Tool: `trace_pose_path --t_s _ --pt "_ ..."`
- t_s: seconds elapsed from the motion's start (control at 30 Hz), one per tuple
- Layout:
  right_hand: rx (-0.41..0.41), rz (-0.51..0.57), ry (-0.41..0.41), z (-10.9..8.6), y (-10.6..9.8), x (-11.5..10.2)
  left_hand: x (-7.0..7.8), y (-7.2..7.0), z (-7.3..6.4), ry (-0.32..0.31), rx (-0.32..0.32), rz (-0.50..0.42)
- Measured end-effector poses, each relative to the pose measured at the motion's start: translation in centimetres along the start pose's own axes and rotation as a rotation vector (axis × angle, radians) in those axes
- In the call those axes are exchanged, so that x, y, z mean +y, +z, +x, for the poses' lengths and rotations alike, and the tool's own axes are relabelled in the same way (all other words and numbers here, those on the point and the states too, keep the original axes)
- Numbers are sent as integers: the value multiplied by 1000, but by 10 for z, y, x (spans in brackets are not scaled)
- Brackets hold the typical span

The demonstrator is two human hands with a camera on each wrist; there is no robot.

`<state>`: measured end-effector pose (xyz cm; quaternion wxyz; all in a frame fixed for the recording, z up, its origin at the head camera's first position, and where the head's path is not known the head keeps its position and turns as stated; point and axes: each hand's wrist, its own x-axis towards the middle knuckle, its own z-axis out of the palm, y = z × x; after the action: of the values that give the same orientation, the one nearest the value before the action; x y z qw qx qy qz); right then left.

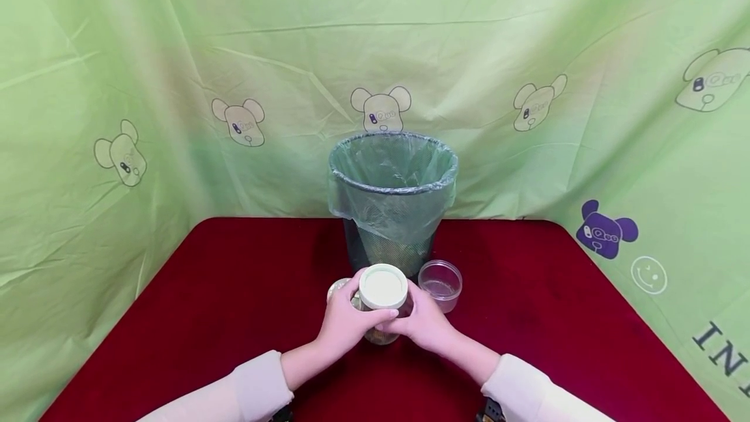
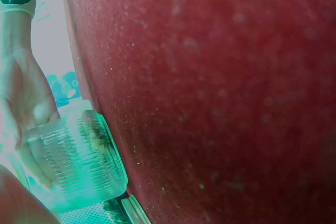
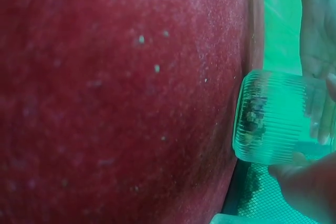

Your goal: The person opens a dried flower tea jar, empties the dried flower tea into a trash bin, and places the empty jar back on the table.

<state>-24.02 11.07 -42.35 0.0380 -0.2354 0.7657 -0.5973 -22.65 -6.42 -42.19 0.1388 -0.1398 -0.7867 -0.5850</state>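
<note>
A clear ribbed jar (image 2: 84, 156) with a round white lid (image 1: 383, 286) stands upright on the red table, with some dark and yellowish bits at its bottom. My left hand (image 1: 344, 321) grips its upper part from the left, thumb across the near side. From the right, my right hand (image 1: 426, 323) curls around the same part, and the two thumbs meet in front. Both wrist views show the jar's ribbed wall between the hands. Partly covered by the left hand is a round pale item (image 1: 337, 286); its kind cannot be made out.
Just right of the hands is a clear round plastic tub (image 1: 441, 282) without a lid. Behind the jar rises a dark mesh waste bin (image 1: 395, 239), lined with a clear bag (image 1: 346, 194). Green printed cloth (image 1: 281, 38) surrounds the red table (image 1: 246, 292).
</note>
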Motion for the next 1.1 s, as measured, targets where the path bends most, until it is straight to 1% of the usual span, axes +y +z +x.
trace_pose_path --t_s 0.1,0.23,0.37,0.5,0.6,0.73,0.83,0.97,1.03,1.1 --pt "-4 -7 5 0 -2 -1 -1 1 0 15 -14 0" --pt "-19 -5 12 1 -3 0 -1 -1 -1 13 -52 0" --pt "-46 12 -4 2 -5 1 -1 -6 0 5 -92 -1" --pt "-63 31 -18 4 -6 3 -4 -12 3 7 -139 -3" --pt "-69 50 -14 5 -7 3 -9 -17 8 33 -184 -6" --pt "-76 68 -2 5 -8 4 -18 -26 19 89 -283 -38" --pt "-82 73 10 6 -8 4 -24 -32 30 119 -387 -116" --pt "-97 84 18 7 -7 5 -28 -38 43 122 -518 -208" --pt "-106 91 16 7 -7 5 -28 -41 48 118 -566 -227" --pt "-112 97 13 8 -8 6 -29 -42 51 113 -600 -229"
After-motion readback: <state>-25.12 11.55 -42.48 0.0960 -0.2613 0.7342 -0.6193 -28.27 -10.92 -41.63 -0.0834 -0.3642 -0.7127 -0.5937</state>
